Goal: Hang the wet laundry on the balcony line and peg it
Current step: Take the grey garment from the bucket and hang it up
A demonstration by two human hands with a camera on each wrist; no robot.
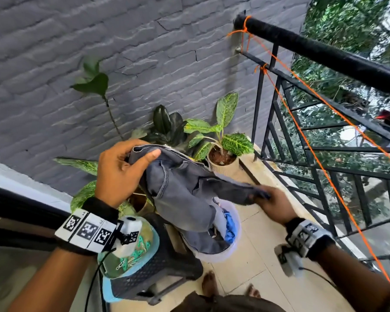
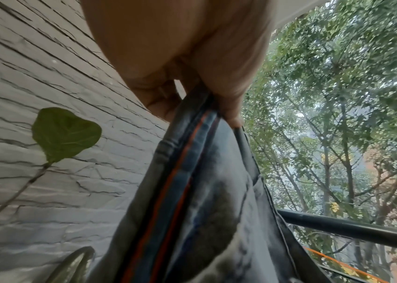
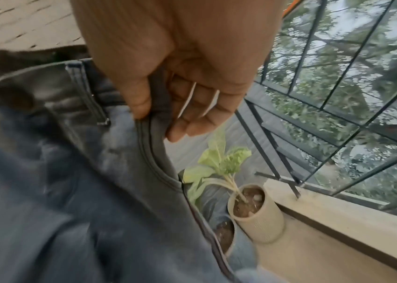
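The orange line [image 1: 306,140] runs along the railing [image 1: 324,52], up past the right hand [image 1: 273,202]. The wet grey jeans [image 1: 185,190] hang between both hands, tail in the tub [image 1: 218,255] below. The left hand [image 1: 122,170] grips the waistband; the right pinches its other edge. Best to pull it flat, then lift it over. Pegs [image 1: 131,260] wait under the left wrist.

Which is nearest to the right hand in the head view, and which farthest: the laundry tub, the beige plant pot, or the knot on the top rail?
From the right hand:
1. Laundry tub, just below to its left.
2. Beige plant pot, beyond it by the wall.
3. Knot on the top rail, high up.
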